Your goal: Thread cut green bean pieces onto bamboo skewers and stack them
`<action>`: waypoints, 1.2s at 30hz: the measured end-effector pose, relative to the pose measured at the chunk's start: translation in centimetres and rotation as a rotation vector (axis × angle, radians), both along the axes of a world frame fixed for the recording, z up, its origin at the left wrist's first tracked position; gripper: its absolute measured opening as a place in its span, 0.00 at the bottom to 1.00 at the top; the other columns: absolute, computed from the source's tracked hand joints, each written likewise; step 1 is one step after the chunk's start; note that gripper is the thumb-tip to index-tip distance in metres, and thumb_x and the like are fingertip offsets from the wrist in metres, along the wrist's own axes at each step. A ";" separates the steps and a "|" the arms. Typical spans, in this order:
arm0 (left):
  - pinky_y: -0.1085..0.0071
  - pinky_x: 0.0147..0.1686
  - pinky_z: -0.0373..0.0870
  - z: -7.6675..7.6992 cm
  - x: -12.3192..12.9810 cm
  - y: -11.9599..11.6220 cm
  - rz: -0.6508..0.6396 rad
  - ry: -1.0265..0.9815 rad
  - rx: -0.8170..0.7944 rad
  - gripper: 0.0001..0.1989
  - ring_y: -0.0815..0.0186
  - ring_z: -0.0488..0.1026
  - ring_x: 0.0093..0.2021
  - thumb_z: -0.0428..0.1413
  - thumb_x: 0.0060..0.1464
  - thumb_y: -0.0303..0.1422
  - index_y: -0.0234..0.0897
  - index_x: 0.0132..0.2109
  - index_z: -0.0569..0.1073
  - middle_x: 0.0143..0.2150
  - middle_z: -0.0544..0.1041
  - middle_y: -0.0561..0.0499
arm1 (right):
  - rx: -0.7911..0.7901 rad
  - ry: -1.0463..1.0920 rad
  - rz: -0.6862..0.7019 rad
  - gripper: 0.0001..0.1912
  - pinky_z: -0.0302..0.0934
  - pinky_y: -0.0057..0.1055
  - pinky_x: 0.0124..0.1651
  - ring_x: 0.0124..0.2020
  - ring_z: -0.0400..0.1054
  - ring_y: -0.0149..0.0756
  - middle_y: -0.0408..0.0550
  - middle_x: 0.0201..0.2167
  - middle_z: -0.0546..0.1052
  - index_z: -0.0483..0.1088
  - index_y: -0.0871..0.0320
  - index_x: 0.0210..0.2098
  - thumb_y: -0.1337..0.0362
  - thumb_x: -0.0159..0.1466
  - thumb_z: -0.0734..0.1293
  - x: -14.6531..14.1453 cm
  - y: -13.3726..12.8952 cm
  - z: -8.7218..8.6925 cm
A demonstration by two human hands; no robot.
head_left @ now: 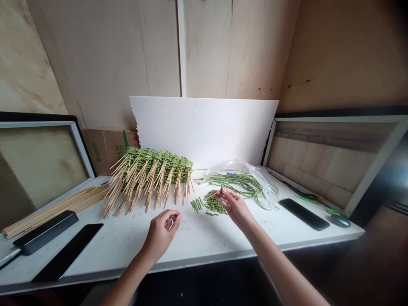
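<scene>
My left hand is closed on the lower end of a thin wooden skewer, which slants up to the right. Several short pieces of green bean sit side by side across the skewer. At its far end my right hand pinches a single bean piece between thumb and fingers, close to the tip; whether the tip has pierced it I cannot tell. Just behind and below lies a pile of cut bean pieces, partly hidden by the right hand. To the left, a large stack of loaded bean skewers has its bare sticks pointing forward.
Long uncut beans lie on a clear plastic bag at the back right. Bare skewers, a black box and a dark phone-like slab are at left. At right are a black phone and a mouse.
</scene>
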State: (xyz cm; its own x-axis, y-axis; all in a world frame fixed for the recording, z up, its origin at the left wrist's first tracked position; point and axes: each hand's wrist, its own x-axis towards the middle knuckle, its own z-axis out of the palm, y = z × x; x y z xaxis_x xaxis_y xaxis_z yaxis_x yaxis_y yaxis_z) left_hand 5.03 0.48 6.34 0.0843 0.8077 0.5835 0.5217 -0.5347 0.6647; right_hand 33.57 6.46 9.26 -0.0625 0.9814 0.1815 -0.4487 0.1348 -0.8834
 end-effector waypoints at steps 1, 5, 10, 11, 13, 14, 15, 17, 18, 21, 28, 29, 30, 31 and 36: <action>0.74 0.29 0.72 0.0 0.0 0.0 -0.003 -0.004 -0.005 0.10 0.66 0.74 0.29 0.56 0.65 0.37 0.36 0.41 0.78 0.32 0.78 0.49 | 0.000 -0.003 -0.009 0.16 0.70 0.34 0.51 0.48 0.77 0.42 0.49 0.41 0.83 0.80 0.54 0.38 0.50 0.56 0.79 0.0 -0.1 0.0; 0.73 0.30 0.73 -0.1 0.0 0.0 -0.013 -0.020 -0.013 0.10 0.65 0.76 0.30 0.56 0.65 0.37 0.35 0.42 0.78 0.32 0.79 0.48 | 0.011 -0.093 -0.054 0.20 0.71 0.37 0.51 0.50 0.77 0.46 0.50 0.42 0.84 0.80 0.53 0.40 0.47 0.56 0.78 -0.2 -0.3 0.1; 0.74 0.30 0.73 -0.1 0.1 -0.1 -0.013 -0.029 -0.015 0.10 0.65 0.76 0.30 0.56 0.65 0.37 0.35 0.42 0.78 0.33 0.79 0.48 | 0.033 -0.243 -0.106 0.24 0.73 0.41 0.49 0.50 0.78 0.52 0.55 0.44 0.84 0.79 0.54 0.39 0.40 0.58 0.74 -0.4 -0.6 0.3; 0.74 0.30 0.73 -0.1 0.1 -0.1 -0.014 -0.030 -0.015 0.10 0.65 0.76 0.31 0.56 0.65 0.37 0.35 0.42 0.78 0.33 0.79 0.47 | 0.034 -0.255 -0.109 0.24 0.73 0.41 0.49 0.50 0.78 0.52 0.55 0.44 0.84 0.79 0.54 0.38 0.40 0.57 0.73 -0.4 -0.7 0.3; 0.74 0.30 0.73 -0.1 0.1 -0.1 -0.017 -0.027 -0.013 0.10 0.65 0.76 0.31 0.56 0.65 0.37 0.35 0.42 0.78 0.34 0.79 0.47 | 0.034 -0.262 -0.110 0.25 0.73 0.42 0.49 0.50 0.78 0.52 0.56 0.43 0.84 0.79 0.55 0.38 0.40 0.57 0.74 -0.5 -0.8 0.4; 0.74 0.30 0.72 0.0 0.1 -0.1 -0.016 -0.024 -0.013 0.10 0.65 0.76 0.31 0.56 0.65 0.37 0.35 0.41 0.78 0.34 0.80 0.47 | 0.033 -0.256 -0.108 0.24 0.72 0.41 0.49 0.49 0.78 0.51 0.55 0.42 0.84 0.79 0.55 0.37 0.40 0.57 0.74 -0.6 -0.9 0.5; 0.74 0.30 0.72 0.0 0.1 -0.2 -0.013 -0.020 -0.014 0.11 0.66 0.75 0.30 0.56 0.65 0.37 0.35 0.41 0.78 0.34 0.80 0.47 | 0.032 -0.241 -0.106 0.23 0.72 0.41 0.49 0.48 0.78 0.51 0.55 0.42 0.84 0.79 0.55 0.37 0.41 0.57 0.74 -0.6 -0.9 0.5; 0.74 0.29 0.71 0.1 0.1 -0.2 -0.005 -0.010 -0.017 0.11 0.66 0.74 0.29 0.56 0.65 0.38 0.35 0.41 0.79 0.33 0.79 0.48 | 0.030 -0.198 -0.099 0.21 0.72 0.40 0.49 0.47 0.78 0.49 0.55 0.40 0.84 0.80 0.55 0.36 0.43 0.57 0.76 -0.7 -1.0 0.6; 0.74 0.28 0.70 0.2 0.2 -0.2 -0.002 -0.007 -0.016 0.11 0.66 0.73 0.29 0.56 0.65 0.38 0.35 0.40 0.79 0.32 0.79 0.48 | 0.030 -0.177 -0.095 0.20 0.71 0.39 0.49 0.47 0.78 0.48 0.54 0.40 0.84 0.80 0.55 0.36 0.45 0.56 0.76 -0.7 -1.1 0.7; 0.75 0.28 0.70 0.3 0.2 -0.3 0.003 -0.005 -0.006 0.10 0.67 0.73 0.29 0.56 0.65 0.37 0.36 0.40 0.78 0.31 0.78 0.49 | 0.028 -0.128 -0.079 0.18 0.71 0.37 0.46 0.45 0.79 0.46 0.53 0.38 0.84 0.80 0.55 0.35 0.47 0.56 0.77 -0.7 -1.1 0.7; 0.74 0.29 0.70 0.2 0.3 -0.3 -0.004 -0.009 -0.002 0.10 0.66 0.73 0.30 0.56 0.65 0.37 0.36 0.40 0.78 0.31 0.78 0.49 | 0.008 -0.114 -0.106 0.20 0.71 0.35 0.41 0.46 0.79 0.49 0.53 0.39 0.85 0.80 0.55 0.38 0.47 0.55 0.79 -0.5 -0.8 0.3; 0.74 0.29 0.70 0.2 0.3 -0.3 -0.004 -0.010 -0.002 0.10 0.66 0.73 0.30 0.56 0.65 0.37 0.36 0.40 0.78 0.31 0.78 0.49 | 0.007 -0.116 -0.110 0.20 0.72 0.35 0.40 0.47 0.79 0.49 0.53 0.39 0.85 0.79 0.55 0.38 0.47 0.55 0.79 -0.5 -0.8 0.3; 0.74 0.29 0.70 0.3 0.3 -0.3 -0.004 -0.010 -0.003 0.11 0.66 0.73 0.29 0.56 0.65 0.37 0.36 0.40 0.78 0.31 0.77 0.49 | 0.007 -0.116 -0.110 0.20 0.72 0.35 0.40 0.47 0.79 0.49 0.53 0.39 0.85 0.79 0.55 0.37 0.47 0.55 0.79 -0.5 -0.8 0.3; 0.74 0.29 0.70 0.3 0.3 -0.3 -0.003 -0.010 -0.004 0.11 0.66 0.73 0.29 0.55 0.65 0.37 0.36 0.40 0.78 0.31 0.77 0.49 | 0.009 -0.114 -0.106 0.19 0.72 0.35 0.39 0.47 0.79 0.49 0.53 0.39 0.85 0.79 0.54 0.37 0.48 0.55 0.79 -0.5 -0.8 0.3; 0.74 0.28 0.70 0.4 0.3 -0.3 0.001 0.006 0.015 0.11 0.66 0.73 0.29 0.55 0.65 0.38 0.36 0.39 0.78 0.31 0.78 0.49 | 0.016 -0.149 -0.106 0.19 0.72 0.35 0.39 0.48 0.79 0.50 0.54 0.40 0.85 0.80 0.55 0.37 0.47 0.55 0.78 -0.4 -0.9 0.4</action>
State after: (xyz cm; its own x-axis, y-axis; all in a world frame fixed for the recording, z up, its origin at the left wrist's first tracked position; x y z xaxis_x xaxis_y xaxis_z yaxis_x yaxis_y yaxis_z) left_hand 5.31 0.13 6.73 0.0868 0.7989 0.5951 0.5264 -0.5439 0.6535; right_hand 33.21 5.60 9.64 0.0140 0.9810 0.1934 -0.2955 0.1888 -0.9365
